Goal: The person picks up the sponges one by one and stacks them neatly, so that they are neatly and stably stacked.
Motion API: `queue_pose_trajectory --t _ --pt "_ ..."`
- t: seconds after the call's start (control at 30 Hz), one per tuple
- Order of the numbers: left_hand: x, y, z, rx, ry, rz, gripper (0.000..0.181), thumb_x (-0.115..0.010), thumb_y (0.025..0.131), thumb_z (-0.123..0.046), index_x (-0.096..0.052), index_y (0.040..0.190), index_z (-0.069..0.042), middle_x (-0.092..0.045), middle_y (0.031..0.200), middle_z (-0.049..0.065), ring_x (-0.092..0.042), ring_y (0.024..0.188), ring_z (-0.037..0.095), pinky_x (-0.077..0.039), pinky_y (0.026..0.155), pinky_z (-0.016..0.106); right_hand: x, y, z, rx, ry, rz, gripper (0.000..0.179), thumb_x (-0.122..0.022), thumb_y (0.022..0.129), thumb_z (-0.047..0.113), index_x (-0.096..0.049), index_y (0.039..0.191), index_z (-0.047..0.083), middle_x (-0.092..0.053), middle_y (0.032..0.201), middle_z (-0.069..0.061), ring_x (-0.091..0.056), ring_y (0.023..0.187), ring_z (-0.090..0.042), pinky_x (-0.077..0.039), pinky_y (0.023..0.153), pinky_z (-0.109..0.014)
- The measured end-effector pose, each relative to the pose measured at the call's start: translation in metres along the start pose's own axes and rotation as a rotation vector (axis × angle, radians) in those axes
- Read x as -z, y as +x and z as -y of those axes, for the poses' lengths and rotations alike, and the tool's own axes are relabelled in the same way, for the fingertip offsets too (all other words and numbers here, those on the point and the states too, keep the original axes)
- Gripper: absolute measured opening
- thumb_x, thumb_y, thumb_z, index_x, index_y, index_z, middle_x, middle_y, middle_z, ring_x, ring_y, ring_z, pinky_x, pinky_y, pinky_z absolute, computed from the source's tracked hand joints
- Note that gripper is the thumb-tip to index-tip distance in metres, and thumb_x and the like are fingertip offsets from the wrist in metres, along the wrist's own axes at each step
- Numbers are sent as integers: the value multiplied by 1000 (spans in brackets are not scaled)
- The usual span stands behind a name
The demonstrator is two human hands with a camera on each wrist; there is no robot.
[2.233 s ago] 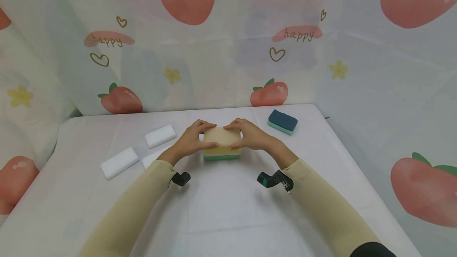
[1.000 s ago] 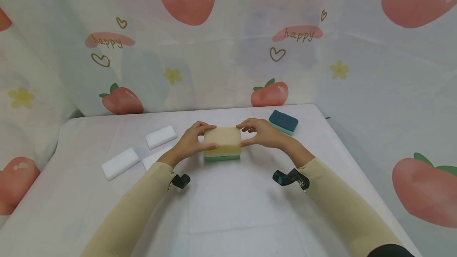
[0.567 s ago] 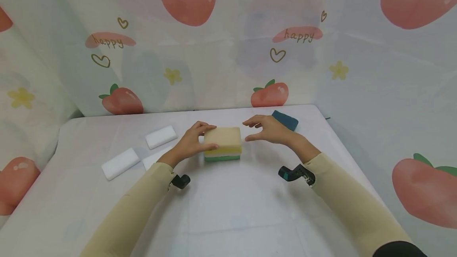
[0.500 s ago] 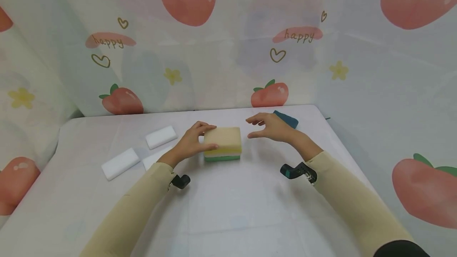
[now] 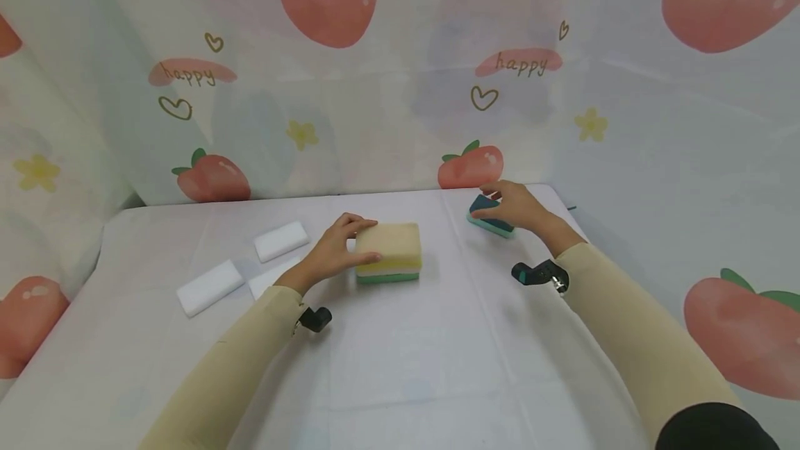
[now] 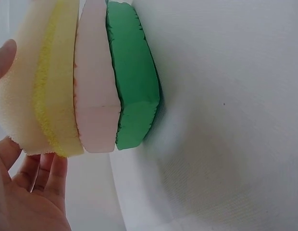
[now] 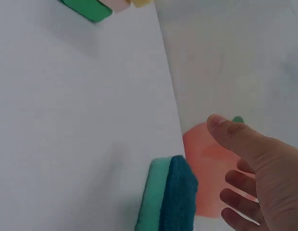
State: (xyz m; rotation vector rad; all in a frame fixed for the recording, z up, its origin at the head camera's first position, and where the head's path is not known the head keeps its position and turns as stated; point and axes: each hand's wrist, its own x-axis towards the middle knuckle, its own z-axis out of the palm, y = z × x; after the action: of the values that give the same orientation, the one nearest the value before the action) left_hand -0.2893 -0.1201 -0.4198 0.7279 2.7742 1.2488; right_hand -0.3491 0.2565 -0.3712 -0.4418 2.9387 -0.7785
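A stack of sponges stands mid-table, with a thick cream-and-yellow sponge [image 5: 392,242] on top, a pale pink layer [image 6: 95,91] under it and a green layer [image 6: 132,82] at the bottom. My left hand [image 5: 332,250] holds the yellow sponge from its left end, thumb on one side and fingers on the other. Over at the back right, my right hand [image 5: 514,205] hovers above a sponge [image 7: 169,197] with a dark blue top and mint underside. In the right wrist view a gap separates thumb and fingers from that sponge, and they hold nothing.
Several white blocks, such as this one [image 5: 210,287], lie to the left, one partly behind my left wrist. The white-covered table [image 5: 400,367] ends at a fruit-print curtain [image 5: 387,123] behind. Black wrist cameras [image 5: 540,275] jut from both sleeves.
My right hand has let go of the stack's right side and moved right and back to the blue sponge. The left hand and the stack have stayed in place.
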Motion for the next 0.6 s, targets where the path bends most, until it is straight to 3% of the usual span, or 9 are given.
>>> queue_pose_trajectory --t 0.2,0.4,0.6 --pt "0 -1 0 10 0 1 71 -82 79 -41 -55 140 -16 -46 131 7 -55 120 30 -44 107 43 -1 1 -25 -116 25 7 83 -74 88 36 -35 149 -4 -41 147 -26 -41 133 -45 -42 105 -57" --pt "0 -2 1 17 -14 17 71 -79 82 -42 -52 143 -16 -43 133 7 -53 122 32 -41 108 46 -7 3 -38 -162 -1 31 92 -77 85 38 -30 150 -6 -35 150 -29 -35 136 -47 -35 109 -59" --pt "2 -4 0 -12 -28 34 68 -75 86 -31 -49 145 -12 -41 134 12 -52 125 34 -40 109 47 -12 2 -46 -203 -11 42 90 -77 85 36 -31 149 -8 -31 150 -32 -32 137 -48 -31 111 -60"
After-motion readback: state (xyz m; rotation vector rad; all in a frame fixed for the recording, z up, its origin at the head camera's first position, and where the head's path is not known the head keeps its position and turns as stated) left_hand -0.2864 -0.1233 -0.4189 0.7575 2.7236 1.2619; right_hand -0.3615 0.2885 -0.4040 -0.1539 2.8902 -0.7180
